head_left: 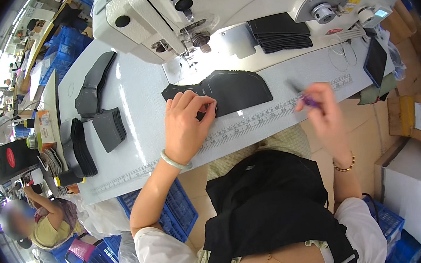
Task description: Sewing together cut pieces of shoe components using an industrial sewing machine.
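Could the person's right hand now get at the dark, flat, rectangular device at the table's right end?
Probably yes: nothing seems to stand between the right hand and the device, though that hand holds a blurred purple and dark tool.

Sewing machine [253, 3] behind, cut piece [241, 91] before it on the table [141, 82]
Left hand [187, 121] over the piece's near left edge, right hand [323, 105] beyond its right end; ruler [236, 130] along the near edge; stack [282, 34] behind the piece, more stacks [109, 129] left, phone [375, 61] far right
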{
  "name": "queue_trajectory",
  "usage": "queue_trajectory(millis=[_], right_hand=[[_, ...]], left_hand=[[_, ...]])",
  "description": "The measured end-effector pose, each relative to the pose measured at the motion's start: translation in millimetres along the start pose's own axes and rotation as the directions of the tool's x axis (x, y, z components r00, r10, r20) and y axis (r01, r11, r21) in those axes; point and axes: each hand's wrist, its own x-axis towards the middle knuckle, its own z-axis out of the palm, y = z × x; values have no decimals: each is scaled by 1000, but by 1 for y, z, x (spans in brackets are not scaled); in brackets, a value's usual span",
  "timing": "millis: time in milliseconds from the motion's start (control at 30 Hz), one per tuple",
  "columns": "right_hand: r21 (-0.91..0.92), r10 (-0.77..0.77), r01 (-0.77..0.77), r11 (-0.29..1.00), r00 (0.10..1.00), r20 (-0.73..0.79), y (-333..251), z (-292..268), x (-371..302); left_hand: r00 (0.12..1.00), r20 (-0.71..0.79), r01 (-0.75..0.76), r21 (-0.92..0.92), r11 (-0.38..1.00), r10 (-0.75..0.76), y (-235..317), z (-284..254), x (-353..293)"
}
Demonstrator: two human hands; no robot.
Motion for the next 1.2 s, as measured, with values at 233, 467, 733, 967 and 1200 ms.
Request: queue_trajectory(millis=[233,467,733,967,1200], right_hand=[[-516,-300,437,737,895,330,-15,54,26],[-428,-220,373,823,904,366,-16,75,41],[-433,-226,354,829,920,319,3,75,61],[-510,-306,316,800,946,104,26,8,63],[-641,-577,568,517,784,229,21,17,69]], left_hand=[[998,-42,37,22,999,-36,1,0,3],[998,-58,21,-6,1000,-22,4,-4,6],[993,-76,88,32,996,-85,2,-7,5],[970,-152,220,216,951,-190,-36,-1,17],[928,-282,294,152,943,-244,-46,11,32]])
